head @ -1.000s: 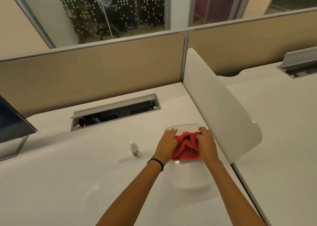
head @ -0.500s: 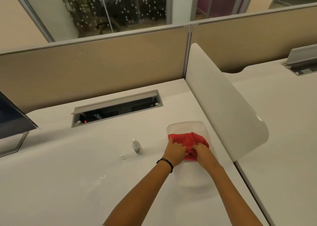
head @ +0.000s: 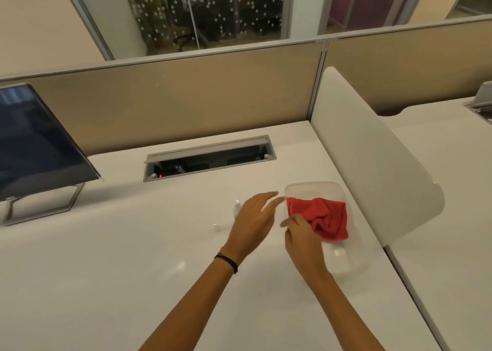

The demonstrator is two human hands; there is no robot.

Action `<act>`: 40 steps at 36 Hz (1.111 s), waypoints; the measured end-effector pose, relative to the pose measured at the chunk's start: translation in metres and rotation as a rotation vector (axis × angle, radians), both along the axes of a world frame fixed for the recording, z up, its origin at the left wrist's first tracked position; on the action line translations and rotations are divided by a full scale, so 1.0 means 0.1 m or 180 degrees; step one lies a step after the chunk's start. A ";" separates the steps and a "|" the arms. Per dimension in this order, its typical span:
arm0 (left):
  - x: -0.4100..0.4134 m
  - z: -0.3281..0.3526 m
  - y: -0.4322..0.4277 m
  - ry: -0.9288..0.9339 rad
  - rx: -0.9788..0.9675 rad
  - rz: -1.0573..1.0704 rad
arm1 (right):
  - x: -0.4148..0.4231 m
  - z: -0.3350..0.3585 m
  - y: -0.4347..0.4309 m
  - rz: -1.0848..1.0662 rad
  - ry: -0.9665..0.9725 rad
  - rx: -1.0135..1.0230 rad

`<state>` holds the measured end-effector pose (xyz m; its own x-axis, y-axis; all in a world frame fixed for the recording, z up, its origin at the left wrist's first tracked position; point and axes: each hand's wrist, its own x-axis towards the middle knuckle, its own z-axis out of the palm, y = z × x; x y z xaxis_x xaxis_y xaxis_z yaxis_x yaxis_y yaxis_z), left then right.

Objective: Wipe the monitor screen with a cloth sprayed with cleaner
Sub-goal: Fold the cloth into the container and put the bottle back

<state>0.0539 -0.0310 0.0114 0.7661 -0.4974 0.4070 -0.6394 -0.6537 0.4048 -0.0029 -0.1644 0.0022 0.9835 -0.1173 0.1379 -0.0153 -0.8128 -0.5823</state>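
We see the white table fill most of the frame, with the dark monitor standing at the left edge, well apart from both hands. Both bare forearms reach in from the bottom centre. Our left hand hovers palm down at mid-frame, its fingers stretched out and released, blurred, pointing at the clear plastic container. Our right hand sits just right of it, fingers bent at the lower-left edge of the red cloth; we cannot tell whether they pinch it. The cloth lies crumpled in the container. A small spray bottle stands partly hidden behind the left hand, its label too small to read.
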 end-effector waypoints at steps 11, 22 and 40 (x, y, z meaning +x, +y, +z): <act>0.12 -0.10 1.03 0.0743 -0.0344 0.1049 | 0.10 -0.42 0.85 0.0667 0.0586 0.0245; 0.15 -0.31 1.58 0.1312 -0.0327 0.1211 | 0.53 -0.66 1.21 0.1393 0.0973 -0.0131; 0.47 -0.55 1.59 0.1699 -0.0416 0.1117 | 0.78 -0.99 1.37 0.1526 0.0903 -0.0425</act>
